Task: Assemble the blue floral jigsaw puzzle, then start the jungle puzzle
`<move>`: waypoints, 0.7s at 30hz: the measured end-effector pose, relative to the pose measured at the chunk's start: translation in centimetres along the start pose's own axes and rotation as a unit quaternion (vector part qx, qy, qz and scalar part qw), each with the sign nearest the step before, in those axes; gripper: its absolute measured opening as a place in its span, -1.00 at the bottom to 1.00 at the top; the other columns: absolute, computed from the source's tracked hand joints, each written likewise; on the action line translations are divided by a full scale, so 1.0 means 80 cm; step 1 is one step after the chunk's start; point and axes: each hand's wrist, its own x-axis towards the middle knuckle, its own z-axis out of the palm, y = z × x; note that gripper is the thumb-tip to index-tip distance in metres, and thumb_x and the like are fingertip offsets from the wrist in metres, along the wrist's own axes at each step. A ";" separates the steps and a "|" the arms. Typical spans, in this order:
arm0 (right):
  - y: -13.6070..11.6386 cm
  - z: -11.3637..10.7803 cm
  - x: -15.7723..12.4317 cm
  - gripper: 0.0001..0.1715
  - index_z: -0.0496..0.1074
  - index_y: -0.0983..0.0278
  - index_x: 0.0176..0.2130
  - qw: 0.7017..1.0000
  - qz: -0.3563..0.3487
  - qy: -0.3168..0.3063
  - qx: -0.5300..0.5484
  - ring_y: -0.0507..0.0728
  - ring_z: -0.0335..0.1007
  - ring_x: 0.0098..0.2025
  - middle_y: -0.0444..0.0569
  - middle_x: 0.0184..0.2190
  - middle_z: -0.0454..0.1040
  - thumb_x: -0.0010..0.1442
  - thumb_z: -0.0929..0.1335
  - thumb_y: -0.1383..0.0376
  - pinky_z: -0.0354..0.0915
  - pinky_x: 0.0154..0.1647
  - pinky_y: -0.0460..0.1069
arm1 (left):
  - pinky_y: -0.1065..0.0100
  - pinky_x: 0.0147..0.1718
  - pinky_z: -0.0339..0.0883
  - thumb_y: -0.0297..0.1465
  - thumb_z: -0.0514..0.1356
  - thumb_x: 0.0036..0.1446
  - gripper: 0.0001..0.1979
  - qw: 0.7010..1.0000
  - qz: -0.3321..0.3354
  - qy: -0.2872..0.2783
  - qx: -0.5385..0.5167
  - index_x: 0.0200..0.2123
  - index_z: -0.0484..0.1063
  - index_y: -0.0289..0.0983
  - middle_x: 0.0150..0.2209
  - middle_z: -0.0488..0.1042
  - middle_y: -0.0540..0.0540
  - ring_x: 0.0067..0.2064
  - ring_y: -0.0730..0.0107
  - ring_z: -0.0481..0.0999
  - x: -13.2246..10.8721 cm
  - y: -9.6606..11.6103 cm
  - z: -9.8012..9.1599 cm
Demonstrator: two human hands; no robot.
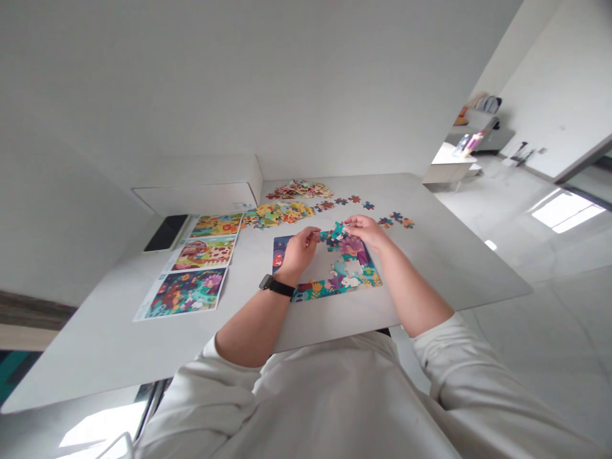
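Puzzle [335,283] partly covered by left hand [300,251], its curled fingers' hold unclear, right fingers [352,220] pinching teal piece [338,230]

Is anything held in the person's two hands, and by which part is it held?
The right hand holds a teal puzzle piece at its right edge, with the fingertips. Whether the left hand holds anything cannot be told.

Smooth pale-grey table [468,271] has loads on it. Left of center: a long white box [196,198], a flat black-screened device [166,233] and a white paper sheet with three colourful prints [203,254]. Mid-frame, a part-built multicoloured cardboard jigsaw [327,287], with a yellowish piece heap [282,213] and reddish piece heap [300,190] above, plus loose blue and orange pieces [396,217] off right.
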 end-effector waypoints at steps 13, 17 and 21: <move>0.011 0.012 -0.001 -0.50 0.58 0.24 -0.22 0.998 -0.038 -0.043 -0.014 0.11 0.55 -0.25 -0.06 -0.32 0.64 -0.08 0.64 0.04 0.44 -0.12 0.01 | 0.33 -0.07 0.51 -0.25 0.26 0.40 -0.70 0.999 0.008 -0.029 0.018 0.11 0.60 -0.19 -0.15 0.73 -0.10 -0.12 0.27 0.69 -0.002 0.002 0.002; 0.010 0.016 -0.004 -0.52 0.60 0.25 -0.20 0.997 -0.030 -0.066 -0.013 0.09 0.54 -0.29 -0.06 -0.32 0.66 -0.05 0.64 0.07 0.43 -0.19 -0.01 | 0.30 -0.02 0.52 -0.32 0.30 0.34 -0.67 0.999 0.020 -0.039 0.000 0.14 0.58 -0.20 -0.17 0.72 -0.09 -0.13 0.27 0.69 -0.002 0.003 0.002; 0.009 0.019 -0.006 -0.55 0.61 0.26 -0.19 0.996 -0.021 -0.087 -0.012 0.06 0.50 -0.36 -0.07 -0.33 0.65 -0.04 0.63 0.11 0.39 -0.28 -0.04 | 0.27 -0.03 0.52 -0.35 0.30 0.33 -0.63 0.998 0.028 -0.060 -0.003 0.18 0.56 -0.19 -0.21 0.72 -0.08 -0.15 0.25 0.70 -0.003 0.002 0.001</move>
